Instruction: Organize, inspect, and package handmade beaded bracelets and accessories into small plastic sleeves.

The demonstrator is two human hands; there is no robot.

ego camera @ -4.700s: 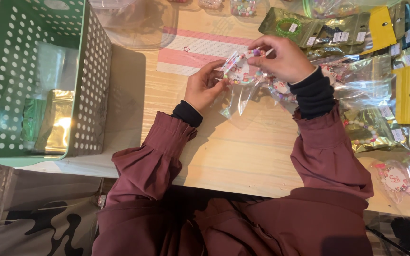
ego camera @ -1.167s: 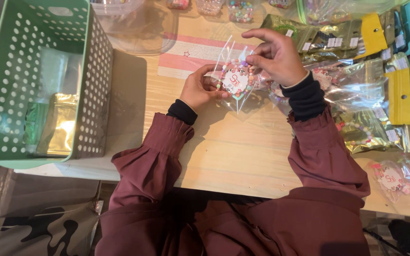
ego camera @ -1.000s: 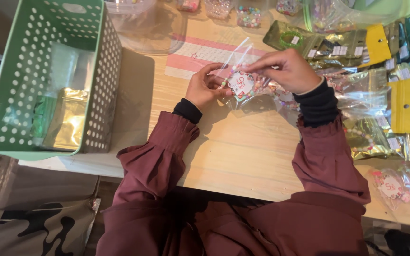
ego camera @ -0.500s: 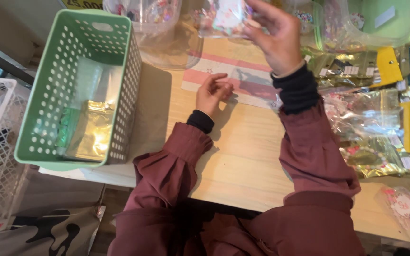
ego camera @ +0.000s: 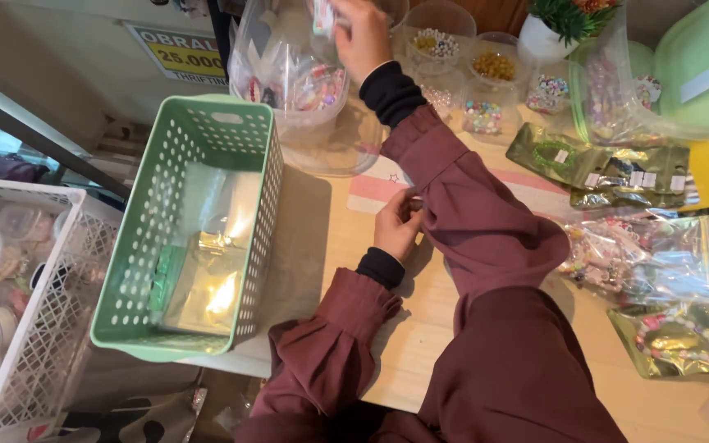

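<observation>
The right hand (ego camera: 360,37) holds a small packet (ego camera: 322,16) above a clear tub (ego camera: 289,90); the left hand (ego camera: 397,226) rests on the table (ego camera: 346,246).

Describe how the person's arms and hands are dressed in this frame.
Both arms wear loose maroon sleeves gathered at the wrist, with tight black cuffs of an underlayer showing beyond them. The left hand and right hand are bare: no gloves, and no rings or watch that I can make out.

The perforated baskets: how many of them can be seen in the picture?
2. A green basket stands on the table's left side, holding shiny pouches. A white basket sits lower, at the far left, only partly in view.
</observation>
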